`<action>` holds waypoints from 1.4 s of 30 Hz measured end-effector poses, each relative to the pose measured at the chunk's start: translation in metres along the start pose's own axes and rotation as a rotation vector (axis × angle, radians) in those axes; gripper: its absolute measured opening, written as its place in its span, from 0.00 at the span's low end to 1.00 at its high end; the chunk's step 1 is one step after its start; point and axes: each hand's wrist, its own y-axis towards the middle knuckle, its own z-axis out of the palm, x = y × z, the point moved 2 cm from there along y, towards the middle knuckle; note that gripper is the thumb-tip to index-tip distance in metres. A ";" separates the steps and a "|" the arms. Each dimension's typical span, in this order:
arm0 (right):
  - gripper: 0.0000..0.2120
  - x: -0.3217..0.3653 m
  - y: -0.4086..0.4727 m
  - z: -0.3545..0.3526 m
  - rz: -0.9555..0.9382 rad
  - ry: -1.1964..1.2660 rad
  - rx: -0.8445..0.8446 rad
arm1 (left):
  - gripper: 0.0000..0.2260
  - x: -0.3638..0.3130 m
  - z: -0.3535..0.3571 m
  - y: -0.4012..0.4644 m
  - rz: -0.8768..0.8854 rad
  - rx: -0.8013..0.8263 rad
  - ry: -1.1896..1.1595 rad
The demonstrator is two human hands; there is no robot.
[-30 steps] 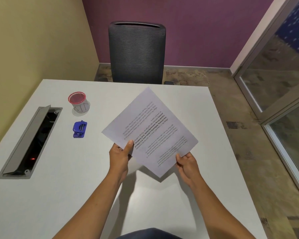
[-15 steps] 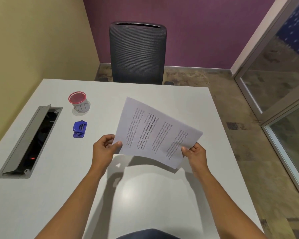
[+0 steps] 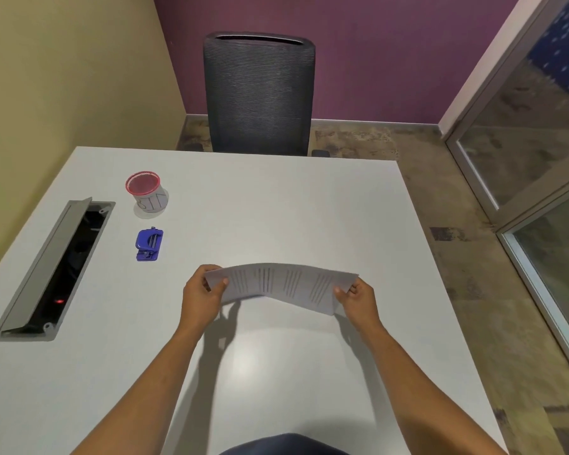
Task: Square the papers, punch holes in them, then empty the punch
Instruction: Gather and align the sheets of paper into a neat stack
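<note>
I hold the printed papers (image 3: 278, 284) upright above the white table (image 3: 276, 198), long edge down, bowed slightly upward in the middle. My left hand (image 3: 202, 292) pinches their left end and my right hand (image 3: 355, 298) pinches their right end. The small blue hole punch (image 3: 149, 244) lies on the table to the left of my left hand, apart from it. Behind the punch stands a white cup with a red rim (image 3: 147, 192), marked with handwritten letters.
An open grey cable hatch (image 3: 51, 267) is sunk into the table's left side. A dark mesh chair (image 3: 258, 93) stands at the far edge. A glass partition (image 3: 539, 159) runs along the right, and the table's right edge drops to the floor.
The papers have turned from lying tilted and face-up to standing on edge, and they came lower and nearer to me. Both hands slid to the sheets' two ends.
</note>
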 end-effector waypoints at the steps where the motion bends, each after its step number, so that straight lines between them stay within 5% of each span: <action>1: 0.11 -0.002 -0.001 0.002 0.008 -0.009 -0.010 | 0.08 0.002 0.002 -0.001 0.000 0.008 0.016; 17: 0.15 0.021 0.005 -0.007 -0.041 0.015 -0.060 | 0.05 -0.028 0.001 0.002 0.016 0.041 -0.121; 24: 0.38 0.000 -0.012 -0.010 0.229 0.281 -0.103 | 0.06 -0.046 0.007 -0.006 -0.076 0.031 -0.399; 31: 0.27 0.002 -0.033 0.018 0.240 0.775 0.208 | 0.05 -0.044 0.021 -0.025 -0.193 0.031 -0.558; 34: 0.21 0.013 -0.030 0.024 0.197 0.719 0.225 | 0.09 -0.038 0.028 -0.031 -0.247 0.013 -0.604; 37: 0.04 0.013 -0.025 0.025 0.203 0.518 0.091 | 0.10 -0.030 0.032 -0.036 -0.285 0.008 -0.643; 42: 0.06 0.010 -0.021 0.025 0.119 0.316 -0.003 | 0.09 -0.012 0.033 -0.037 -0.337 0.045 -0.589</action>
